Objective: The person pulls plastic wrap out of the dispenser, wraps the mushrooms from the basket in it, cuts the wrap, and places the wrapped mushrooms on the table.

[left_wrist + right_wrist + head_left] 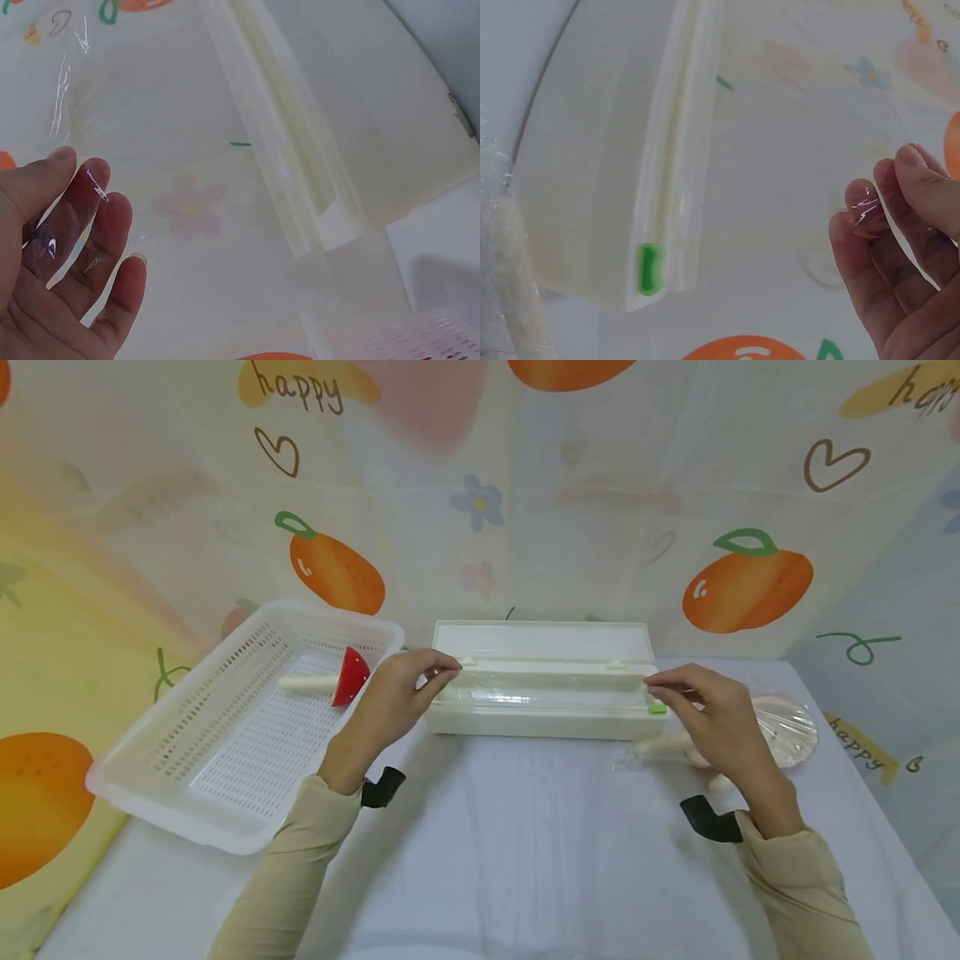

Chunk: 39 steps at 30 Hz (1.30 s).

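Observation:
My left hand [397, 693] pinches one edge of a clear sheet of cling film [513, 699] between thumb and fingers. At the other end my right hand [708, 710] pinches the same film. Behind and below the stretched film stands a long cream cling film dispenser [540, 725], its lid [540, 642] raised at the back. A green slide cutter [657, 709] sits at the dispenser's right end. In the left wrist view, glints show the film [60, 97] lying across the fingers. The right wrist view shows film over the curled fingers of the right hand [907, 255].
On the left stands a white perforated basket [176, 831], holding a mushroom-shaped item with a red dotted cap [350, 677] and pale stem. Partly behind the right hand lies a pale round item [791, 731] wrapped in clear film, beside a wrapped pale stick [662, 747]. A patterned cloth hangs behind.

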Each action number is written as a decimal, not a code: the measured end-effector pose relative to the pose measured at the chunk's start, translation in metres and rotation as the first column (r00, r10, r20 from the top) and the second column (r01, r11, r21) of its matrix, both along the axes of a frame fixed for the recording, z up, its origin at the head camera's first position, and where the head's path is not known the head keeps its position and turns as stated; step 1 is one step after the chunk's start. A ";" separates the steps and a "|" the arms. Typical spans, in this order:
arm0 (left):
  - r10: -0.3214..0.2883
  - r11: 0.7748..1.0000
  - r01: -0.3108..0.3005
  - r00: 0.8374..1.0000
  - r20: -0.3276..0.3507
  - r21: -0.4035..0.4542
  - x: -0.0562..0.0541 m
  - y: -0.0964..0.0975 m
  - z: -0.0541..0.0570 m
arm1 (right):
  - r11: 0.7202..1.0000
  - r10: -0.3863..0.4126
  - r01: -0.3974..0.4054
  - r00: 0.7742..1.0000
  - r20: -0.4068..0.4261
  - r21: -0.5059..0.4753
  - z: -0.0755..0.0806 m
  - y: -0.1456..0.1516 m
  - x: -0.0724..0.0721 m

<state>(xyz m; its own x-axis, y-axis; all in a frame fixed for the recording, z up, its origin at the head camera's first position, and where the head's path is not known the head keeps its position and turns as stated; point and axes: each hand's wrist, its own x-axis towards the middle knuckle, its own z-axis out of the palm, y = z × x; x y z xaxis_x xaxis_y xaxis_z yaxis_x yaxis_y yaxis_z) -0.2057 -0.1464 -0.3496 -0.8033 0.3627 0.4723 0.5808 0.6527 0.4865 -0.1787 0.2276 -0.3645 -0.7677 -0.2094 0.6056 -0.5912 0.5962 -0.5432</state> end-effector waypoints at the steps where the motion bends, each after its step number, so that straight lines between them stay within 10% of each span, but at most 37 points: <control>1: 0.002 1.000 -0.002 1.000 -0.001 -0.001 0.001 0.000 0.001 | 1.000 -0.003 0.003 1.000 -0.006 -0.001 0.001 0.000 0.000; 13: -0.010 1.000 0.012 0.994 -0.109 0.016 0.013 -0.003 0.015 | 0.999 -0.005 0.003 0.999 -0.048 -0.051 0.015 0.000 0.010; 24: -0.039 0.996 0.061 0.953 -0.301 0.064 0.022 -0.005 0.025 | 0.999 0.004 -0.009 0.993 -0.121 -0.038 0.030 0.002 0.023; 39: -0.005 0.994 0.047 0.927 -0.374 0.101 0.045 -0.007 0.031 | 0.988 0.057 -0.075 0.990 -0.130 -0.137 0.036 0.005 0.042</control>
